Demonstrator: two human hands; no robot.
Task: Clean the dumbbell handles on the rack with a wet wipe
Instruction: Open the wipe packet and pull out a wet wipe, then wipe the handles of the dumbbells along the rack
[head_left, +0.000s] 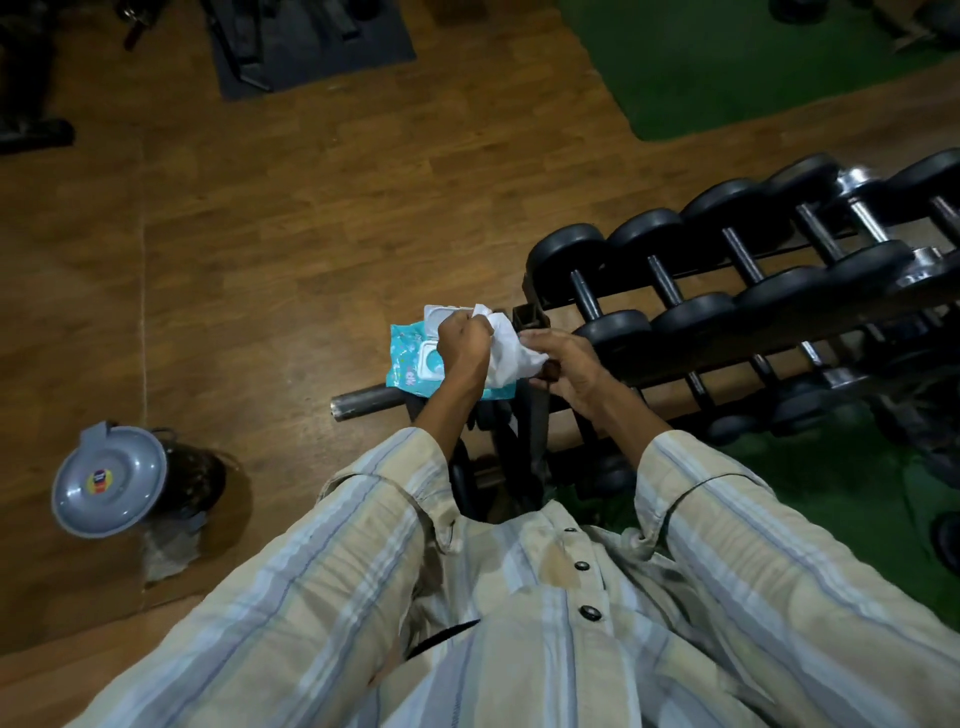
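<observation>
A white wet wipe is stretched between both my hands above the near end of the dumbbell rack. My left hand pinches its upper left corner, and my right hand pinches its right edge. Under my left hand lies a teal wipe packet with its white flip lid open. Black dumbbells with dark metal handles lie in rows on the rack, running off to the right.
A grey-lidded bin stands on the wooden floor at the left. A steel bar pokes out from the rack's base. Green mats lie beyond the rack and under it. Dark equipment sits at the far top left.
</observation>
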